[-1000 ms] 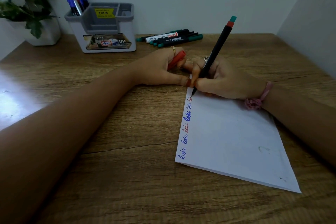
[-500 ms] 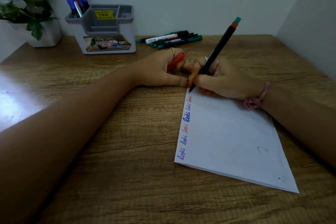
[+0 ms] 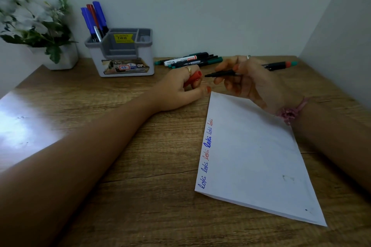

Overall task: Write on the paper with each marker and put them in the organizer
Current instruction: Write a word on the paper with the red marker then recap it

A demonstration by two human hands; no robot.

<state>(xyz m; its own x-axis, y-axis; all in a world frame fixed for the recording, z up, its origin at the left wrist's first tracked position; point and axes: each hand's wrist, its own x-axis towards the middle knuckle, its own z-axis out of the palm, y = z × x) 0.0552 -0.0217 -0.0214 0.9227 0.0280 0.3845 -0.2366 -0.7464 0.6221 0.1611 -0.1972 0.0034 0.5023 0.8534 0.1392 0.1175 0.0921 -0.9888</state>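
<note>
The right hand [image 3: 251, 82] grips a black marker [image 3: 222, 74] that lies almost level above the counter [image 3: 124, 146], its bare tip pointing left toward the left hand [image 3: 184, 88]; the hand covers the middle of the barrel, and the far end, with an orange band and a teal end, shows again past the knuckles. The left hand rests on the counter just beside the top corner of the paper [image 3: 257, 156] and has its fingers curled round a red cap [image 3: 193, 78], of which only the open end and part of the side show. Tip and cap are near each other but apart. The paper lies flat at an angle, with a column of small blue and red words down its left edge; the upper ones are faint and hard to read. The organizer [image 3: 122, 54] stands at the back against the wall, with blue and red markers [image 3: 94, 20] upright in its left compartment; the insides of the other compartments are not visible. To its right a bundle of markers [image 3: 190, 60] lies on the counter, partly hidden behind the hands, so their count cannot be told. A blurred plant [image 3: 36, 24] in a white pot stands at far left, cut off by the frame edge.
</note>
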